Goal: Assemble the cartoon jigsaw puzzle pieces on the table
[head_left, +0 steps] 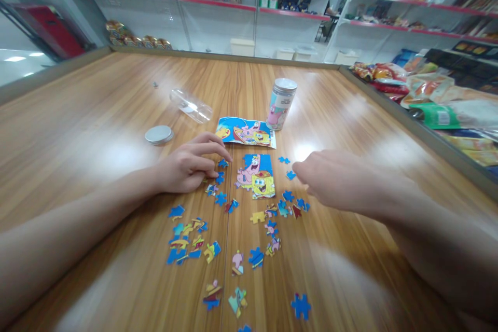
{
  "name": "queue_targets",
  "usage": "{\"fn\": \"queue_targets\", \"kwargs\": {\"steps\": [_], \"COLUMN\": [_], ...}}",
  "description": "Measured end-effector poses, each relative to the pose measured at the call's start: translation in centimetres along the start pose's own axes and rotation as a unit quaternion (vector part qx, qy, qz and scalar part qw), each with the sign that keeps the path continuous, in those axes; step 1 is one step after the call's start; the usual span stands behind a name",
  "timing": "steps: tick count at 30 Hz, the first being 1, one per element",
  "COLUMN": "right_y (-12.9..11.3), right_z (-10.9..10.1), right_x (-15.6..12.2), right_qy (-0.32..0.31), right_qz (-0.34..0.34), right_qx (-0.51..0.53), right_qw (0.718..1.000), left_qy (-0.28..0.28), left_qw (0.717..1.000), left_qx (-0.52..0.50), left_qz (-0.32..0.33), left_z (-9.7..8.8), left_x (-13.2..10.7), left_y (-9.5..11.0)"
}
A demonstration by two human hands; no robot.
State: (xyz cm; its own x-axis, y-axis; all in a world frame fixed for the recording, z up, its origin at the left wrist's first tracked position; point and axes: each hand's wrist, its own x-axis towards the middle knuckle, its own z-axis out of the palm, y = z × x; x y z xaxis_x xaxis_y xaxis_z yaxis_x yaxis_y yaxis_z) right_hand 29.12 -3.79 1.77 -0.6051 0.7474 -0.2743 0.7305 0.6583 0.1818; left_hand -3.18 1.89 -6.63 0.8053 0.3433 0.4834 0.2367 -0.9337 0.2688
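Observation:
A partly joined jigsaw puzzle (262,176) with a pink starfish and a yellow sponge character lies in the middle of the table. Left of it rests my left hand (190,163), fingers apart, the tips beside or on small blue puzzle pieces (221,198). My right hand (334,179) is on the other side, its fingers curled together; whatever they pinch is hidden. Just by its fingertips lies a blue piece (290,175). Behind the joined part is a curled picture sheet (245,132) of the same characters. Loose pieces (257,258) are scattered nearer to me.
A printed can (280,106) stands upright at the sheet's right end. Left of the sheet lie a clear plastic tube (190,106) and a round silver lid (158,135). Snack bags (439,93) crowd beyond the table's right edge. Stocked shelves (218,2) line the back.

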Motion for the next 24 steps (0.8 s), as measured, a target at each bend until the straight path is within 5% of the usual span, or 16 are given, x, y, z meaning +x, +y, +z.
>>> {"fn": "queue_targets", "kwargs": {"steps": [4,7,14,20,24], "right_y": [-3.5,-5.2,-6.8,-6.4,-5.1], "right_z": [-1.2,-0.4,1.5,0.8,0.6], "right_x": [-1.3,-1.3,-0.4,-1.0,1.2], "right_qy": [0.042,0.078,0.066,0.055,0.032], "right_qz": [-0.210,-0.286,-0.279,-0.294,-0.292], "right_qx": [0.096,0.092,0.103,0.122,0.278], "right_qw": [0.972,0.950,0.953,0.946,0.915], "left_qy": [0.000,-0.006,-0.006,-0.006,-0.005], "left_qw": [1.000,1.000,1.000,1.000,1.000], "left_qx": [0.001,0.008,0.011,0.011,0.008], "left_qz": [-0.004,-0.004,-0.001,0.003,0.012], "left_z": [-0.1,-0.1,-0.2,-0.1,0.0], "left_x": [0.0,0.0,0.1,0.4,0.4], "left_y": [0.0,0.0,0.3,0.4,0.4]}}
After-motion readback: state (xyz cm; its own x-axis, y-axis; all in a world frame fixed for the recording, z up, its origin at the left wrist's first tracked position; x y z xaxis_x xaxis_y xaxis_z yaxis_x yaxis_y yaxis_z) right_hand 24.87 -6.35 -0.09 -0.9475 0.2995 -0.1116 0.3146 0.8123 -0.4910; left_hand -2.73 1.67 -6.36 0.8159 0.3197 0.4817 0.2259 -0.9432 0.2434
